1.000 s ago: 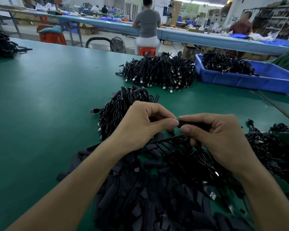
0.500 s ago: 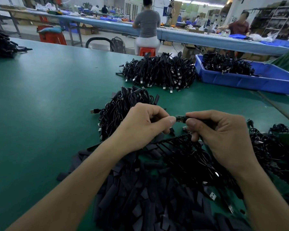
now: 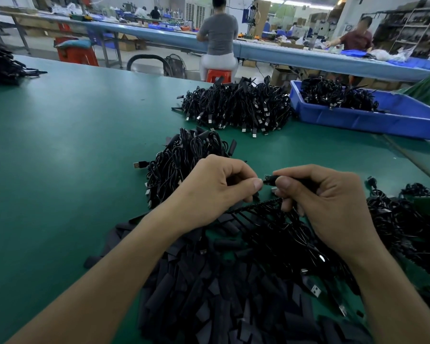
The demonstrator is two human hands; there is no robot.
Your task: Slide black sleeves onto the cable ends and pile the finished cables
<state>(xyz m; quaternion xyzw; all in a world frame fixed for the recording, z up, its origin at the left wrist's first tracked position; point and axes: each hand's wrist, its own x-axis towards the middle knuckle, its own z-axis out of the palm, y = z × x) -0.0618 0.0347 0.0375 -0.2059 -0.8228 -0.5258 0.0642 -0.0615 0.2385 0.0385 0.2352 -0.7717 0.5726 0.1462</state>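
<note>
My right hand point(image 3: 328, 207) pinches a black cable end point(image 3: 269, 180) between thumb and forefinger, its plug tip poking out toward the left. My left hand point(image 3: 214, 192) has its fingers curled with the thumb tip touching that plug; what it holds inside is hidden. The cable's loops hang below both hands. A heap of loose black sleeves point(image 3: 221, 294) lies on the green table point(image 3: 60, 145) under my forearms. A small pile of cables point(image 3: 184, 160) sits just beyond my left hand.
A bigger heap of black cables point(image 3: 236, 108) lies farther back, beside a blue bin point(image 3: 372, 120) holding more. Tangled cables point(image 3: 412, 224) spread at the right. Another dark pile point(image 3: 0, 63) sits far left. People work at a long bench behind.
My right hand has shifted slightly right and the plug tip now shows between the two thumbs, where a second ago the thumbs met over it.
</note>
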